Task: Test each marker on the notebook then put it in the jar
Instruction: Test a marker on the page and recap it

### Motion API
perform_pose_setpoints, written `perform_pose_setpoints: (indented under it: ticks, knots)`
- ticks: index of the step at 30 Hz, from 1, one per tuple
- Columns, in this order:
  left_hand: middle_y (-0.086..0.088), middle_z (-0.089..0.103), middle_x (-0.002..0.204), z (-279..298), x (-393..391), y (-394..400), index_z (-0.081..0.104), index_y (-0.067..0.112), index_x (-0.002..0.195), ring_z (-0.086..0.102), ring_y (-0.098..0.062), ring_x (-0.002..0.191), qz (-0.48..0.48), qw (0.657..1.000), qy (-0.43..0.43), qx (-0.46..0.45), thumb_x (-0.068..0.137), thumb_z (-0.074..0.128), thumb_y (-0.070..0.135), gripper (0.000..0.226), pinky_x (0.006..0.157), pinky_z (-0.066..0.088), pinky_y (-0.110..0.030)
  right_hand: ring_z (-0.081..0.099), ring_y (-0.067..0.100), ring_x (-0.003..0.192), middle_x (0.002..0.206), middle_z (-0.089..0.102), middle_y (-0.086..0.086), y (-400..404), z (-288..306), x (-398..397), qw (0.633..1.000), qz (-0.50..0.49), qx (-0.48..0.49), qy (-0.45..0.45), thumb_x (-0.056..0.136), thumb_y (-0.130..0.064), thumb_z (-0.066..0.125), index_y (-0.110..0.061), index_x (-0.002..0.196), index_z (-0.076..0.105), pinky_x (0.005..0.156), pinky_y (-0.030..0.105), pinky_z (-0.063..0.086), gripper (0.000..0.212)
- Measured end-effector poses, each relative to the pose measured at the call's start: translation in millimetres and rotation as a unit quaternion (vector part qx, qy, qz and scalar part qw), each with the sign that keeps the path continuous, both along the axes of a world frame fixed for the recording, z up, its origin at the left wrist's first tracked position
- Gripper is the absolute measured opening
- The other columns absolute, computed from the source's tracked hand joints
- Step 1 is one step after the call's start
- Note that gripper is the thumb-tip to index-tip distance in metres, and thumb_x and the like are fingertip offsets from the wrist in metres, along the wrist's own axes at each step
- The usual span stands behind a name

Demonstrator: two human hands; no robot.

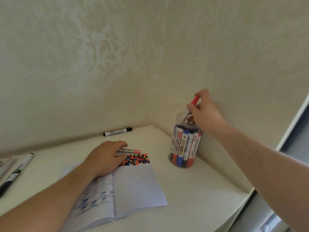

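Right hand (205,113) pinches red-capped marker (192,106) over apparently plastic, cylindrical jar (185,148).

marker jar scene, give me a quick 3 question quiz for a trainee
1. True or false: the right hand holds a red-capped marker over the jar.
2. Which does the left hand touch? A) the black marker by the wall B) the whiteboard marker at the top of the notebook C) the jar
3. Fill in: the colour dots sit along the notebook's ___ edge.

Key: 1 true; 2 B; 3 top
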State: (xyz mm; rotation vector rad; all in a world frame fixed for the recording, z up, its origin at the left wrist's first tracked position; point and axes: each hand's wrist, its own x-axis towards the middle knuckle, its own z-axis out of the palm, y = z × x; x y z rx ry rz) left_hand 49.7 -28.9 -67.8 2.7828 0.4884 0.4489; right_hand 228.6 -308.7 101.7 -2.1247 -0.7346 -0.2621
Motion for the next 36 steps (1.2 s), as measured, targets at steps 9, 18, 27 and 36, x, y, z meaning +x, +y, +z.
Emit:
perform_pose_setpoints:
  ticks: [9, 18, 27, 36]
  knots:
    - [0.017, 0.06, 0.131, 1, -1, -2, 0.052, 0.042, 0.138, 0.048, -0.01, 0.121, 0.0, 1.0, -0.017, -0.01, 0.1, 0.053, 0.05, 0.039, 0.097, 0.043, -0.032, 0.069, 0.006, 0.091, 0.096, 0.074, -0.015, 7, -4, 0, 0.994, 0.06, -0.079, -0.048, 0.108, -0.039, 0.052, -0.034, 0.126, 0.066, 0.068, 0.025, 0.055, 0.023]
    - [0.017, 0.06, 0.129, 4, -3, -3, 0.052, 0.042, 0.138, 0.048, -0.01, 0.119, 0.003, 1.0, -0.009, -0.023, 0.099, 0.054, 0.05, 0.04, 0.099, 0.044, -0.034, 0.068, 0.01, 0.073, 0.082, 0.073, -0.005, 14, -1, -4, 0.976, 0.005, -0.203, -0.074, 0.102, -0.05, 0.057, -0.027, 0.087, 0.072, 0.057, 0.026, 0.05, 0.032]
    - [0.018, 0.054, 0.106, -2, 2, 8, 0.067, 0.04, 0.13, 0.049, -0.014, 0.118, 0.0, 0.999, -0.008, -0.034, 0.104, 0.051, 0.039, 0.031, 0.103, 0.044, -0.037, 0.062, 0.019, 0.074, 0.078, 0.065, 0.003, 17, -14, -10, 0.96, 0.018, -0.144, -0.238, 0.108, -0.048, 0.043, -0.016, 0.075, 0.069, 0.067, 0.033, 0.047, 0.053]
    - [0.015, 0.061, 0.105, 2, 3, 8, 0.066, 0.047, 0.121, 0.059, -0.007, 0.102, -0.039, 0.993, -0.063, -0.091, 0.102, 0.057, 0.032, 0.026, 0.096, 0.049, -0.039, 0.056, 0.028, 0.106, 0.111, 0.065, 0.003, 86, -95, -75, 0.907, 0.214, -0.133, -0.338, 0.1, -0.032, 0.055, -0.018, 0.119, 0.071, 0.087, 0.042, 0.049, 0.028]
